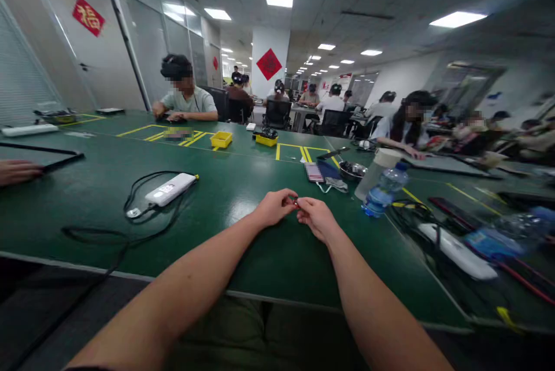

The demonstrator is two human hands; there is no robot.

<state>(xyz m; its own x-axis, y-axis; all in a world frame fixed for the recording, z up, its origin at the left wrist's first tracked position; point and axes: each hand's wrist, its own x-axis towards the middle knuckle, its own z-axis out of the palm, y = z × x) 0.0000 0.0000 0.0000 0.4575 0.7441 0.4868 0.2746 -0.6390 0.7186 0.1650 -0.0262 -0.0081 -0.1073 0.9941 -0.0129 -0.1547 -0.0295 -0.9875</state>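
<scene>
Over the green table (234,186), both of my hands meet at the fingertips around a tiny dark piece (295,201) with a shiny spot, too small to name. My left hand (277,207) is closed in a pinch on its left side. From the other side, my right hand (315,216) pinches it between thumb and index finger, with the remaining fingers curled in. Most of the piece is hidden by the fingertips. Both forearms reach in from the bottom edge.
A white power bank (170,189) with a black cable lies left. Right stand a water bottle (385,189), a pale cup (373,177) and a metal bowl (353,171). Yellow trays (221,140) sit farther back. A co-worker's hand (19,172) rests at far left; other people sit around.
</scene>
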